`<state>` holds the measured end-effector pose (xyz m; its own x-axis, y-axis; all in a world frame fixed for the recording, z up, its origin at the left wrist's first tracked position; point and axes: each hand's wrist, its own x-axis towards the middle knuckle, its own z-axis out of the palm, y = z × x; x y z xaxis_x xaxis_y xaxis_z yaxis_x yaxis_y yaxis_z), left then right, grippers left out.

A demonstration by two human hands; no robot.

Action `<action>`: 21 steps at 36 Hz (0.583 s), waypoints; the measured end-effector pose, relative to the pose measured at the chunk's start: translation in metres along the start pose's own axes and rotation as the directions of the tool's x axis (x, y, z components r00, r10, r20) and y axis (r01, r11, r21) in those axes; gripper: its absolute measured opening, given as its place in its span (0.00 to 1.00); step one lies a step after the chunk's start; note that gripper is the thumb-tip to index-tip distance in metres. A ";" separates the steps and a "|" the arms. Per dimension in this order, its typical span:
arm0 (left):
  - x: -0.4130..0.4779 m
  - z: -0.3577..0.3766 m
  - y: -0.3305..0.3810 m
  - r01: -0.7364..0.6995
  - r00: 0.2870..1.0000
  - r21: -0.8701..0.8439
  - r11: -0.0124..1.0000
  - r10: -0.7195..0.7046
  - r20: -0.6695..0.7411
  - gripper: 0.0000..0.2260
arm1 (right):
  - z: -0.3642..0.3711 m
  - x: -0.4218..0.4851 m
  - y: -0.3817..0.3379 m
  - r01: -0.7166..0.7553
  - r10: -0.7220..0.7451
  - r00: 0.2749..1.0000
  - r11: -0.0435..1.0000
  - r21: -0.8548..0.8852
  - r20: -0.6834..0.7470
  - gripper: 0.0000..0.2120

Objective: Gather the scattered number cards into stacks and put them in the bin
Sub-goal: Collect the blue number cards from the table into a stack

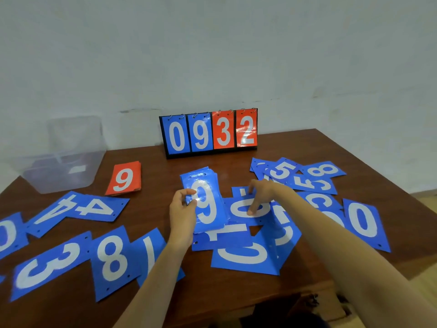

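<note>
left hand: fingers pinch the left edge of the blue stack, 9 on top, mid-bench | right hand: fingers reach down, tips pressing the 0 card just right of the stack | loose cards scattered both sides | red stack beside the bin, far left
</note>
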<state>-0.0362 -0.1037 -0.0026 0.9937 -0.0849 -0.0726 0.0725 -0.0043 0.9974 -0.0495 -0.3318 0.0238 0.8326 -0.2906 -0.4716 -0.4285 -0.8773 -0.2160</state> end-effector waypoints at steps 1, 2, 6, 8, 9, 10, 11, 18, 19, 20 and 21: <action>0.000 -0.001 0.000 -0.001 1.000 0.003 1.000 0.001 -0.006 0.10 | 0.001 0.000 0.000 -0.003 0.003 1.000 1.000 -0.005 -0.008 0.38; 0.000 -0.002 0.000 -0.002 1.000 0.006 1.000 0.002 -0.011 0.11 | 0.002 -0.001 0.000 -0.006 0.006 1.000 1.000 -0.005 -0.020 0.38; -0.002 -0.007 0.000 0.012 1.000 0.001 1.000 -0.012 -0.012 0.11 | 0.005 -0.003 0.002 0.026 -0.017 0.991 0.998 0.064 -0.132 0.31; -0.004 -0.010 0.000 0.009 1.000 0.003 1.000 -0.009 -0.022 0.11 | 0.002 -0.007 0.004 0.051 -0.029 0.979 0.993 0.107 -0.201 0.28; -0.004 -0.011 0.000 0.001 1.000 0.005 1.000 -0.001 -0.025 0.11 | -0.001 -0.011 0.006 0.060 -0.032 0.973 0.991 0.117 -0.228 0.27; -0.006 -0.012 0.001 -0.008 1.000 0.007 1.000 0.008 -0.025 0.12 | -0.005 -0.015 0.007 0.068 -0.031 0.967 0.988 0.138 -0.254 0.27; -0.007 -0.013 0.001 -0.013 1.000 0.004 1.000 0.013 -0.024 0.12 | -0.009 -0.021 0.008 0.087 -0.030 0.956 0.979 0.185 -0.293 0.25; -0.016 -0.018 0.011 -0.014 0.996 -0.063 0.998 0.008 -0.091 0.13 | -0.014 -0.050 0.011 0.385 0.076 0.876 0.483 0.786 -0.476 0.09; -0.017 -0.018 0.013 -0.030 0.995 -0.065 0.997 0.024 -0.097 0.13 | -0.011 -0.054 0.010 0.419 0.071 0.868 0.424 0.803 -0.491 0.10; -0.020 -0.018 0.015 -0.045 0.994 -0.060 0.997 0.039 -0.100 0.13 | -0.008 -0.058 0.008 0.444 0.067 0.861 0.388 0.808 -0.505 0.11; -0.022 -0.017 0.018 -0.060 0.994 -0.057 0.997 0.054 -0.098 0.13 | -0.005 -0.061 0.005 0.461 0.070 0.854 0.360 0.811 -0.516 0.11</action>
<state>-0.0551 -0.0846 0.0170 0.9997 0.0135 -0.0184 0.0176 0.0577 0.9982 -0.1007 -0.3205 0.0554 0.8618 -0.5067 0.0233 -0.0552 -0.1395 -0.9887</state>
